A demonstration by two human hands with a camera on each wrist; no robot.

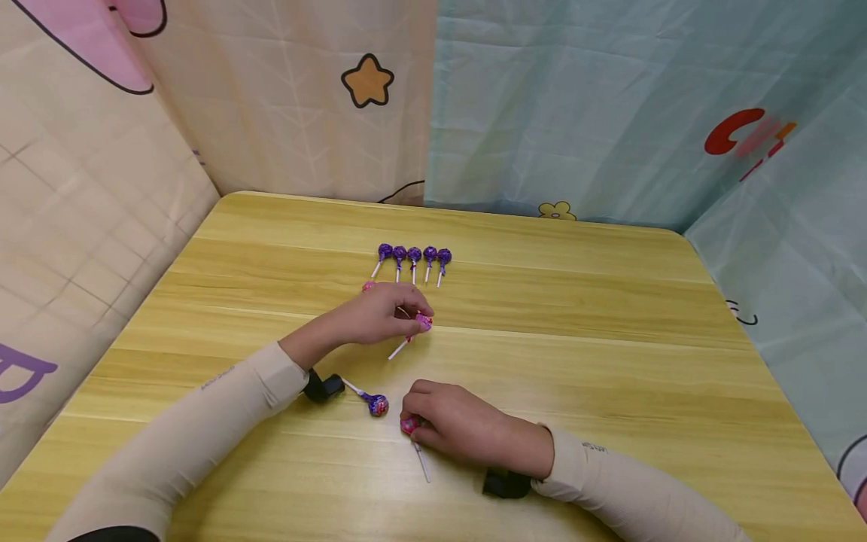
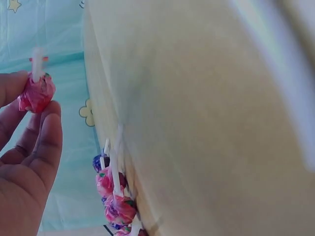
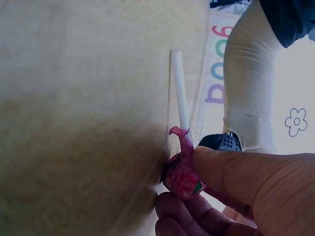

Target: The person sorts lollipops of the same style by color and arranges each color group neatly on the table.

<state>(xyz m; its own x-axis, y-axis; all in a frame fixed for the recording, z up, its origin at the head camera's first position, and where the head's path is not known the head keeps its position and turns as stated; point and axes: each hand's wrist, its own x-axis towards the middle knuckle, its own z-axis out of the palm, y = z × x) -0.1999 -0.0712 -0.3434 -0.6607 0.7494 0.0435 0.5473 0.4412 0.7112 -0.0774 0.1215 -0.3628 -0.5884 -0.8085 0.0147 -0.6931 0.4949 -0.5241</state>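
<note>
In the head view, my left hand (image 1: 375, 312) pinches a pink-wrapped lollipop (image 1: 424, 323) by its candy head, with the stick slanting down to the left. The left wrist view shows thumb and fingertips on that pink wrapper (image 2: 37, 94). Closer to me, my right hand (image 1: 463, 421) pinches another pink-wrapped lollipop (image 1: 409, 426) between thumb and fingers, right at the tabletop; its white stick (image 3: 179, 88) points back toward my body. A purple-wrapped lollipop (image 1: 378, 406) lies alone between the two arms. My left hand partly hides other pink lollipops (image 2: 119, 210).
Several purple lollipops (image 1: 415, 254) lie side by side toward the back of the wooden table (image 1: 576, 316), sticks toward me. One pink head (image 1: 369, 286) peeks out just above my left hand. Printed curtains (image 1: 542, 105) hang behind the table and along its sides.
</note>
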